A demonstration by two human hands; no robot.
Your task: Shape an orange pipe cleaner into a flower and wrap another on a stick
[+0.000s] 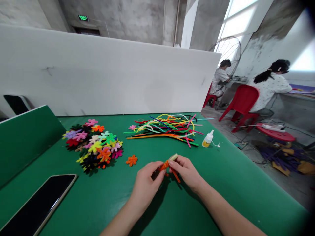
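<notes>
My left hand (149,177) is closed, its thumb and fingers pinching an orange pipe cleaner (164,165) that is coiled around a pale stick (174,157). My right hand (186,170) grips the pale stick beside the coil, thumb against the orange. A loose orange end hangs below the right fingers. What lies inside the left fingers is partly hidden. To the left of my hands lies a single orange pipe-cleaner flower (132,160). Beyond them a loose pile of multicoloured pipe cleaners (167,127) spreads over the green table (110,203).
A heap of fuzzy flowers (95,147) sits at left, with a phone (36,206) in front. A small glue bottle (208,139) stands uncapped at right. A white panel (118,75) borders the back. Two people sit at the right, near a red chair (242,101).
</notes>
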